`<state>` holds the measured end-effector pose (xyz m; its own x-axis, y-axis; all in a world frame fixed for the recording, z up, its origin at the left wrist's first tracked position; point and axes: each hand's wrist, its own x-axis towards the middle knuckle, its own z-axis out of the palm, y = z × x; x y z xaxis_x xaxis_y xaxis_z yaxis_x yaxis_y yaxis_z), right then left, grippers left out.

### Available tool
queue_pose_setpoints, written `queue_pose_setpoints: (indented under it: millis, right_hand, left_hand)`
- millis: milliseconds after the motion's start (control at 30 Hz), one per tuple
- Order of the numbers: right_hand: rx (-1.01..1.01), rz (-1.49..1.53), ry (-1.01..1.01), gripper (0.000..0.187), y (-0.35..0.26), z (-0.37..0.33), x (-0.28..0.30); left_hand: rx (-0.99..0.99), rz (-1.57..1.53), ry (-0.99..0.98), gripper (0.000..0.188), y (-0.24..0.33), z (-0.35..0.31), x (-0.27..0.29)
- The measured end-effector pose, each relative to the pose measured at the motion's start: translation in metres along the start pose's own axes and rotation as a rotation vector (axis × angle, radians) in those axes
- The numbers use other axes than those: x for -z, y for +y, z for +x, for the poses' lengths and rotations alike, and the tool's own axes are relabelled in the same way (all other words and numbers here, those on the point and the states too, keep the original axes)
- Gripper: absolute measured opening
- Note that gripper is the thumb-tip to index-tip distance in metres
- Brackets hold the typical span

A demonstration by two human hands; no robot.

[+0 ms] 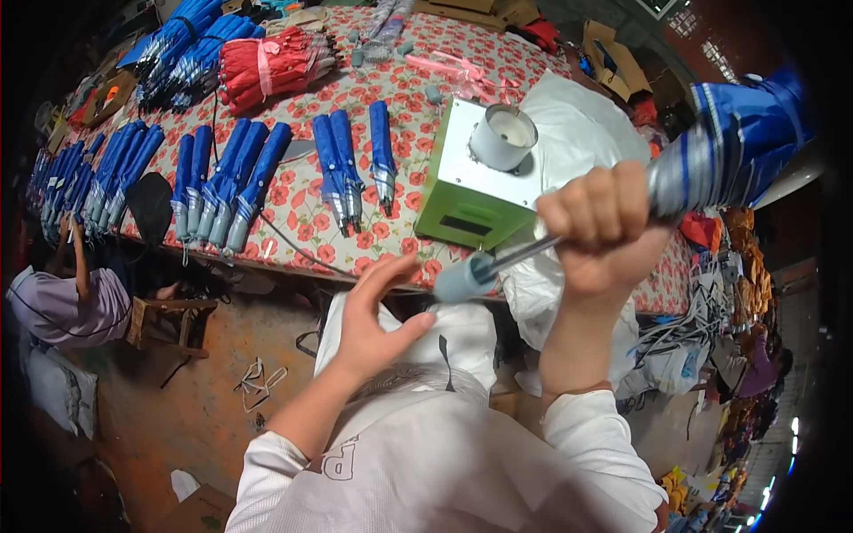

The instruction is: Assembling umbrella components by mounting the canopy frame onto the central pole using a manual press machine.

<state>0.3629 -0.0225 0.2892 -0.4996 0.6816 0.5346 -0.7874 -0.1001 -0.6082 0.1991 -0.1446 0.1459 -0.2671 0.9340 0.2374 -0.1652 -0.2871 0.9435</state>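
My right hand grips the blue umbrella right of the box, its grey handle on the box's near side, while my left hand hovers, spread, at the box's near left, and more umbrellas lie left of it on the surface.

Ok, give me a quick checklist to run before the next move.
1. Right hand gripping the umbrella: ok, fist closed round it.
2. Left hand gripping the handle: not ok, open beside it.
3. Handle at the end of the shaft: ok.
4. Handle fully seated: cannot tell, blurred.
5. Green box upright on the table: ok, cup on top.
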Motion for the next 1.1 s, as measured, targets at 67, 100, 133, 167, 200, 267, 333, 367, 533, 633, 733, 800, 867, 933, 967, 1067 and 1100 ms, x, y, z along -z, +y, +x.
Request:
queue_pose_setpoints:
  millis: [67, 100, 133, 167, 200, 267, 333, 367, 533, 633, 733, 800, 867, 933, 967, 1067, 1100]
  right_hand:
    - [-0.090, 0.062, -0.065, 0.041, 0.025, -0.019, -0.008]
    - [-0.133, 0.095, -0.075, 0.042, 0.035, -0.027, -0.013]
    - [-0.139, 0.104, -0.068, 0.042, 0.041, -0.032, -0.016]
    - [-0.178, 0.100, -0.105, 0.043, 0.044, -0.033, -0.018]
    - [-0.218, 0.095, -0.141, 0.045, 0.048, -0.036, -0.020]
    - [-0.156, 0.032, -0.071, 0.045, 0.058, -0.040, -0.021]
    - [-0.042, -0.084, 0.050, 0.045, 0.069, -0.046, -0.022]
    - [0.015, -0.145, 0.112, 0.045, 0.073, -0.049, -0.021]
    - [0.162, -0.162, 0.279, 0.044, 0.088, -0.069, -0.019]
    - [0.095, -0.212, 0.166, 0.043, 0.070, -0.067, -0.022]
    - [0.025, -0.139, 0.085, 0.043, 0.061, -0.064, -0.035]
    - [-0.026, -0.080, 0.015, 0.043, 0.055, -0.063, -0.043]
    - [-0.075, -0.024, -0.061, 0.043, 0.052, -0.065, -0.047]
    - [-0.046, 0.000, -0.003, 0.040, 0.060, -0.071, -0.033]
    - [-0.012, 0.014, 0.065, 0.038, 0.063, -0.075, -0.025]
    - [0.060, 0.037, 0.211, 0.033, 0.072, -0.081, -0.016]
    - [0.059, 0.019, 0.180, 0.031, 0.073, -0.082, -0.016]
  left_hand:
    - [0.124, -0.175, -0.090, 0.032, 0.000, 0.012, 0.001]
    - [0.226, -0.147, -0.338, 0.031, -0.002, 0.020, 0.005]
    - [0.325, -0.123, -0.588, 0.031, -0.004, 0.027, 0.011]
    - [0.419, -0.097, -0.839, 0.030, -0.005, 0.033, 0.015]
    - [0.513, -0.071, -1.091, 0.029, -0.005, 0.034, 0.017]
    - [0.441, 0.037, -0.855, 0.027, -0.012, 0.020, 0.007]
    - [0.279, 0.249, -0.360, 0.023, -0.021, -0.005, -0.011]
    - [0.192, 0.347, -0.115, 0.021, -0.027, -0.011, -0.017]
    - [-0.117, 0.401, 0.290, 0.015, -0.055, -0.020, -0.027]
    - [0.107, 0.306, -0.180, 0.014, -0.023, -0.009, -0.008]
    - [0.331, 0.197, -0.631, 0.014, -0.001, 0.000, 0.009]
    - [0.361, 0.066, -0.932, 0.013, -0.001, 0.007, 0.015]
    - [0.384, -0.069, -1.230, 0.013, -0.004, 0.014, 0.020]
    - [0.282, 0.061, -0.944, 0.013, -0.014, -0.002, 0.011]
    - [0.180, 0.179, -0.669, 0.013, -0.017, -0.015, 0.002]
    - [-0.024, 0.392, -0.125, 0.014, -0.025, -0.029, -0.006]
    - [-0.066, 0.404, -0.097, 0.014, -0.028, -0.029, -0.007]
